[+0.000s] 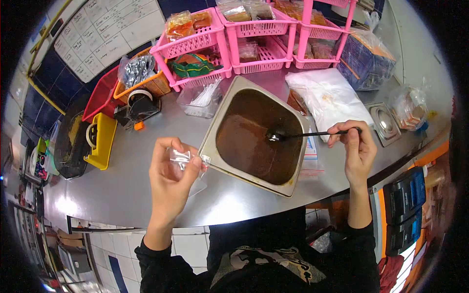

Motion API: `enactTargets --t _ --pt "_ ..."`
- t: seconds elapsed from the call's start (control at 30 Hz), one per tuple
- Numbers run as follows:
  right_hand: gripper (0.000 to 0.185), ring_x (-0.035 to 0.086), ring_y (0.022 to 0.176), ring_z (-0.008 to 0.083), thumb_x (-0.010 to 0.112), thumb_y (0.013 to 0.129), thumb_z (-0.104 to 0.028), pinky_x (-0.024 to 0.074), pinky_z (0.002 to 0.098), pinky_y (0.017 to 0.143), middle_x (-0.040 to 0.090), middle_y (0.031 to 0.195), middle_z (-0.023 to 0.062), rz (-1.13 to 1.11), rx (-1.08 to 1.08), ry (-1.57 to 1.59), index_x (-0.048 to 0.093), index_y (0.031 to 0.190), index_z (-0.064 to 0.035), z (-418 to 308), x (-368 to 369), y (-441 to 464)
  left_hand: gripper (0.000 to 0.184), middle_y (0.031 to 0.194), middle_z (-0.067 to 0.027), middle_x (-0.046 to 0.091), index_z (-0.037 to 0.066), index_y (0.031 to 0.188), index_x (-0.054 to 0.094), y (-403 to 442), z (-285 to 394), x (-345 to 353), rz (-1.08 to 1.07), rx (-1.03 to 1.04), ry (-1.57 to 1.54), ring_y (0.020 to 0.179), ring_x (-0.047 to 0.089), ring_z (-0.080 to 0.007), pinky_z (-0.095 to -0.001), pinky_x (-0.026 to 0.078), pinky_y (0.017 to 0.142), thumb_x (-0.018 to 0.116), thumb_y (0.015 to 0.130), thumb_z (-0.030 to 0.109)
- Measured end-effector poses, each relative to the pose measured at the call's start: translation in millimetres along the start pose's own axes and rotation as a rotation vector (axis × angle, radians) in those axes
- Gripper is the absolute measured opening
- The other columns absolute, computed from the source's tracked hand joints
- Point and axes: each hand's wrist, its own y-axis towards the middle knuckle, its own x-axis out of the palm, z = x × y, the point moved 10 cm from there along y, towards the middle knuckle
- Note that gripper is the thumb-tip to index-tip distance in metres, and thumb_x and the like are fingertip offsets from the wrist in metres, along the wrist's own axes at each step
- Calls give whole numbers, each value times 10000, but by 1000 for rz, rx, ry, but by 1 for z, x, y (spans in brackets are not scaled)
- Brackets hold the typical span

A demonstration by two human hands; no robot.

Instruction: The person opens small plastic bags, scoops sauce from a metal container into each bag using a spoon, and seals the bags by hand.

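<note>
A square metal food pan [211, 128] of dark brown liquid [244, 146] sits on the steel counter in front of me, turned at an angle. My right hand [357, 152], to the right of the pan, is closed on the thin black handle of a spoon [317, 134]. The spoon's shiny head is at the liquid, right of the pan's middle. By the pan's left corner, my left hand [166, 185] pinches a small clear plastic bag [180, 157] between thumb and fingers. The bag's lower part is hard to make out against the counter.
Pink tiered baskets [259, 29] with filled packets stand behind the pan. A clear tub [199, 102] of white sticks, a yellow tape dispenser [103, 144] and an orange basket [141, 80] are leftward. White plastic sheets [332, 95] and a metal lid [384, 122] lie to the right.
</note>
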Motion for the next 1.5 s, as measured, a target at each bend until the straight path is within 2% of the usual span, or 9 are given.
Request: enactTargets --t 0.17,0.33,0.53,0.63,0.87,1.13,1.3,1.43,1.5 --pt "212 579 704 161 406 972 -149 487 277 653 610 880 169 -45 50 15 504 962 39 11 2 -8 281 850 -77 542 57 963 387 -5 11 9 -20 60 27 736 553 -122 -244 472 677 599 816 -53" --pt "244 572 664 157 383 978 -186 482 275 605 608 856 168 52 425 232 508 946 21 58 -9 -10 286 852 -80 543 55 967 382 -9 21 17 -27 61 51 741 559 -122 -235 473 670 593 815 -63" --pt "204 595 666 183 420 955 -176 500 295 609 621 876 171 29 724 502 517 934 3 98 4 -26 291 866 -80 547 52 982 383 -11 26 19 -36 57 137 757 567 -115 -223 474 665 590 815 -66" --pt "191 599 672 192 435 944 -172 508 303 625 625 886 168 57 778 612 521 942 0 107 7 -33 298 870 -76 550 52 993 381 -12 24 15 -20 30 134 756 565 -112 -225 475 670 592 816 -63" --pt "180 603 735 189 442 939 -171 516 301 674 620 924 155 143 820 699 521 954 -10 112 3 -45 293 857 -69 558 61 1008 381 -20 10 -3 9 -30 131 751 557 -106 -229 465 681 592 828 -34" --pt "158 602 745 182 454 936 -159 530 293 701 613 953 168 188 753 811 518 956 -16 109 -3 -39 272 902 -81 564 59 1051 372 -48 -16 -34 91 -162 156 749 561 -115 -238 463 693 562 863 10" --pt "176 612 768 192 458 935 -165 537 296 717 607 987 205 189 760 859 512 981 -4 111 1 -43 272 1028 -111 517 51 1107 354 -67 -22 -49 0 -233 113 888 511 -123 -258 445 767 523 893 67" --pt "224 622 818 220 465 932 -209 537 312 749 598 1013 234 154 772 803 513 985 2 96 14 -38 271 1064 -119 494 43 1061 403 -66 -1 -67 -35 -106 247 922 485 -138 -285 424 805 576 867 119" --pt "235 623 828 231 463 932 -222 537 316 756 597 1016 235 166 765 821 516 976 3 99 13 -39 256 1077 -114 486 43 958 460 -60 28 -74 20 88 380 898 493 -156 -308 412 818 638 822 166"
